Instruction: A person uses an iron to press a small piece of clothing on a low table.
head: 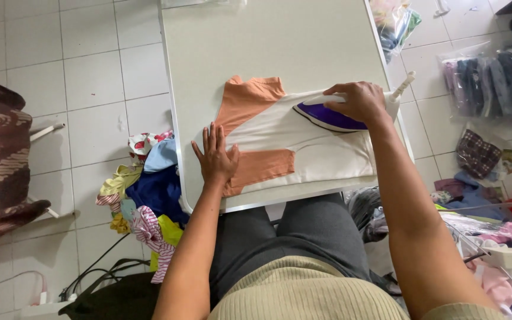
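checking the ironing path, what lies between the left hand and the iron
In the head view, only the flat shirt lies between the left hand and the iron: its cream body and one orange sleeve. Nothing else sits on that stretch.

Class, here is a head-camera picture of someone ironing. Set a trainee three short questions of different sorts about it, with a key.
1. True or false: the right hand grips the purple iron.
2. Which part of the white and orange shirt does the left hand press flat? A collar, B orange sleeve, C hem.
3. Where does the heap of clothes lie?

Key: 1 true. 2 B. 3 On the tiled floor, left of the table.
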